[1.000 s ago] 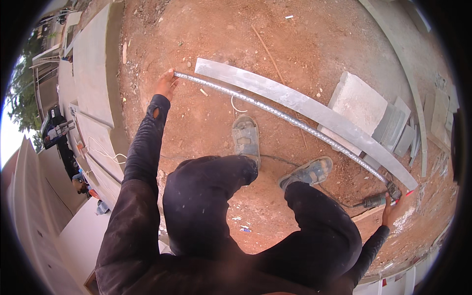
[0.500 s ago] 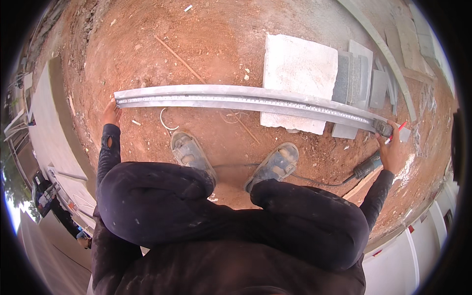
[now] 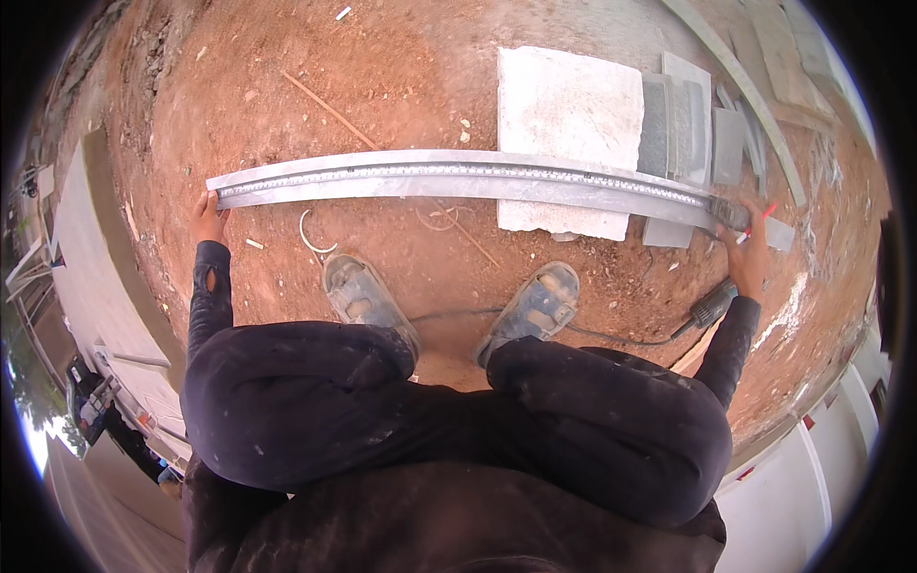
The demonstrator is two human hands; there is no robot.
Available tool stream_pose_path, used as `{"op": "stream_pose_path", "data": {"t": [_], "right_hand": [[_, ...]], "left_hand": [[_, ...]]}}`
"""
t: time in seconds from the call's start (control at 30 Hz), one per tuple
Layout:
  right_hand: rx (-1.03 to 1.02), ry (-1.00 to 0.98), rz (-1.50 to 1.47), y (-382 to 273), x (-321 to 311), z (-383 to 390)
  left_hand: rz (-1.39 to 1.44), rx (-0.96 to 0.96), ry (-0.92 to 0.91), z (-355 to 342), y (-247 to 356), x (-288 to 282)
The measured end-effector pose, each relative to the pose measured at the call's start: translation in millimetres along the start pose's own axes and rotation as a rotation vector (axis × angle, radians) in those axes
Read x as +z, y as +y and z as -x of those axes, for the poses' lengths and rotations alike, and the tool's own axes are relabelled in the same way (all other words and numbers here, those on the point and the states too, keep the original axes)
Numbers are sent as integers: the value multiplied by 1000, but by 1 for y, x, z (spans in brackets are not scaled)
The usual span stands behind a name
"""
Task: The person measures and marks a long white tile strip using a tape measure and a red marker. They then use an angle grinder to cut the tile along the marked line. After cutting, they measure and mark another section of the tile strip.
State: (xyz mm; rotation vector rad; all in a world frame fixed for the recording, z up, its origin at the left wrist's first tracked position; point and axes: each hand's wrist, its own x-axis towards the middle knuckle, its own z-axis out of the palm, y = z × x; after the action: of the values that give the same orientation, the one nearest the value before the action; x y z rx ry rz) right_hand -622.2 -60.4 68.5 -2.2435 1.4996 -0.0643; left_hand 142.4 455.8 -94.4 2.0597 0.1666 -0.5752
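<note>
A long, narrow pale grey strip [image 3: 382,189] lies crosswise in front of my feet, its right part over a white slab. Along it runs a pulled-out tape measure blade [image 3: 458,174]. My left hand [image 3: 207,222] pinches the blade's end at the strip's left tip. Near the other end, my right hand [image 3: 748,256] grips the dark, dusty tape measure case [image 3: 730,214]. A red pen [image 3: 770,209] also sticks out from the fingers of that hand. The strip's right end reaches a little past this hand.
Beyond the strip lies the white slab [image 3: 570,100], with grey stone pieces [image 3: 686,115] beside it. A corded power tool [image 3: 714,304] rests near my right forearm, its cable passing my sandals [image 3: 535,306]. A white ring [image 3: 308,231] and a thin stick [image 3: 330,110] lie on reddish dirt.
The view has shifted a little, so the ground and strip sit higher and farther left. Both hands keep their holds. More of the strip's right end now shows beyond my right hand.
</note>
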Motion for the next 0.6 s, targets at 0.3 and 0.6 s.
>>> {"op": "stream_pose_path", "data": {"t": [0.3,0.6], "right_hand": [[51,32,-25,30,5,2],[90,61,-43,67,7,-1]], "left_hand": [[-29,-12,-73,34,28,17],[-241,117,-187,75,79,76]]}}
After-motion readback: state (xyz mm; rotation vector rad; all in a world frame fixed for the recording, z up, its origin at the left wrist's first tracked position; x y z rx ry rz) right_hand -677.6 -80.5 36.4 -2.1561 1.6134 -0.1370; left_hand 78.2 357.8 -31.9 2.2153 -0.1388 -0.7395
